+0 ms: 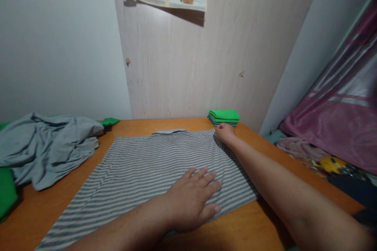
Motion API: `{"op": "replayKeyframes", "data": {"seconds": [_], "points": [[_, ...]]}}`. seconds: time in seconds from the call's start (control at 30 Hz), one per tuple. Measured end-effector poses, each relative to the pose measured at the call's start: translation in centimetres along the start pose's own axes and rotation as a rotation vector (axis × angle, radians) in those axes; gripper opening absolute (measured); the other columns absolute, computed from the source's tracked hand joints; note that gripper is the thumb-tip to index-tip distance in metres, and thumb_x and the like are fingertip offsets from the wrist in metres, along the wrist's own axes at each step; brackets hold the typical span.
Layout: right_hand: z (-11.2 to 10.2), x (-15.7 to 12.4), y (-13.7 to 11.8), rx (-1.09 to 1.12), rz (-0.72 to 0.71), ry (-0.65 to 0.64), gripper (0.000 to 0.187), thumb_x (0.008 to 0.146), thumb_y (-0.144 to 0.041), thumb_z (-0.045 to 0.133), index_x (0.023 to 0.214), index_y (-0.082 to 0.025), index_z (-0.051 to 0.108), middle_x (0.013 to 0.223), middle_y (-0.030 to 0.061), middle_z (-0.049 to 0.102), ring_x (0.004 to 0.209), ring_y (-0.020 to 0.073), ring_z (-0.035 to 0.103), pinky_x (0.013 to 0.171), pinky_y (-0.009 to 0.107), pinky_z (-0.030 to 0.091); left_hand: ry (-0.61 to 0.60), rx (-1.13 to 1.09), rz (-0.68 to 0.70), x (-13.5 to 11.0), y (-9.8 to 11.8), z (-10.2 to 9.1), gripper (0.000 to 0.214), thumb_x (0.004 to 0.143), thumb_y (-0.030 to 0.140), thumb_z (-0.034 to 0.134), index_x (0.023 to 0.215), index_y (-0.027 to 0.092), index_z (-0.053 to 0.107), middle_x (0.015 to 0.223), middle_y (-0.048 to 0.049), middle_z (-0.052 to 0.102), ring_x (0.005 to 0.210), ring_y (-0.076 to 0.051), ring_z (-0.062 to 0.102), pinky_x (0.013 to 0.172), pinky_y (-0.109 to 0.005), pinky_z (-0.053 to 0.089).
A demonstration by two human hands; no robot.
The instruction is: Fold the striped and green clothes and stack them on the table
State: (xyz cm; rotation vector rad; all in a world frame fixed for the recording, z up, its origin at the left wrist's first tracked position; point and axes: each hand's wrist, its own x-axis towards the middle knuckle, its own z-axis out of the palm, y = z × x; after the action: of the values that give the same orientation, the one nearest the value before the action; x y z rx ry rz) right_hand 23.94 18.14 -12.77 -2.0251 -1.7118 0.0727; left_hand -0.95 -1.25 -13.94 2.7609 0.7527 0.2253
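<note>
A grey-and-white striped shirt (141, 168) lies spread flat on the orange wooden table (265, 149). My left hand (191, 198) rests palm down on the shirt's near right part, fingers stretched out and flat. My right hand (225, 132) reaches to the shirt's far right corner with fingers closed, pinching the fabric edge there. Just beyond that hand sits a small stack of folded green and grey cloths (224, 117).
A crumpled grey garment (47, 145) lies at the table's left, with green cloth (7, 194) beneath and beside it. A wooden panel (191, 66) stands behind the table. At the right are a pink curtain (338, 117) and piled clothes (297, 147).
</note>
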Motion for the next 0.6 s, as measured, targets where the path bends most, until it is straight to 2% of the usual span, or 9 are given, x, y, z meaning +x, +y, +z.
{"op": "replayKeyframes", "data": {"seconds": [0.17,0.27,0.4,0.47,0.6], "points": [[-0.1,-3.2,-1.3,0.01,-0.179,-0.066,0.045,0.1,-0.035,0.037,0.13,-0.016,0.064,0.133,0.0137,0.066,0.125,0.0238,0.058,0.101,0.031,0.041,0.013,0.002,-0.001,-0.1,0.1,0.0,0.061,0.101,0.057,0.037,0.154,0.028,0.037,0.164,-0.0095,0.03,0.152,-0.035,0.022,0.122,-0.061,0.015],[0.9,-6.0,-0.6,-0.013,-0.272,-0.158,0.055,0.1,-0.046,0.04,0.144,-0.015,0.052,0.152,0.014,0.05,0.142,0.0246,0.042,0.115,0.036,0.03,0.031,0.006,0.001,-0.2,0.1,0.2,0.062,0.101,0.057,0.038,0.155,0.027,0.036,0.164,-0.0094,0.029,0.152,-0.034,0.022,0.122,-0.06,0.015],[1.3,-7.6,1.6,-0.184,-0.184,-0.312,0.072,0.1,-0.06,0.025,0.157,-0.017,0.032,0.165,0.0123,0.025,0.153,0.0311,0.019,0.118,0.063,0.013,0.023,0.009,-0.004,-0.1,0.2,0.1,0.063,0.1,0.057,0.038,0.154,0.024,0.038,0.163,-0.0121,0.031,0.152,-0.035,0.022,0.122,-0.061,0.015],[0.8,-7.4,2.5,-0.249,-0.128,-0.334,0.073,0.1,-0.061,0.018,0.159,-0.019,0.028,0.166,0.0116,0.022,0.153,0.0317,0.017,0.117,0.067,0.012,0.024,0.005,-0.005,-0.1,0.2,0.0,0.062,0.1,0.056,0.038,0.153,0.023,0.04,0.162,-0.0133,0.032,0.151,-0.035,0.023,0.122,-0.061,0.016],[-0.4,-6.6,2.1,-0.301,-0.086,-0.306,0.069,0.101,-0.057,0.021,0.153,-0.016,0.039,0.163,0.0162,0.028,0.151,0.0342,0.022,0.115,0.067,0.017,0.046,-0.019,-0.011,-0.2,0.4,-0.2,0.063,0.099,0.056,0.043,0.152,0.023,0.04,0.161,-0.0129,0.035,0.151,-0.035,0.026,0.121,-0.06,0.019]]}}
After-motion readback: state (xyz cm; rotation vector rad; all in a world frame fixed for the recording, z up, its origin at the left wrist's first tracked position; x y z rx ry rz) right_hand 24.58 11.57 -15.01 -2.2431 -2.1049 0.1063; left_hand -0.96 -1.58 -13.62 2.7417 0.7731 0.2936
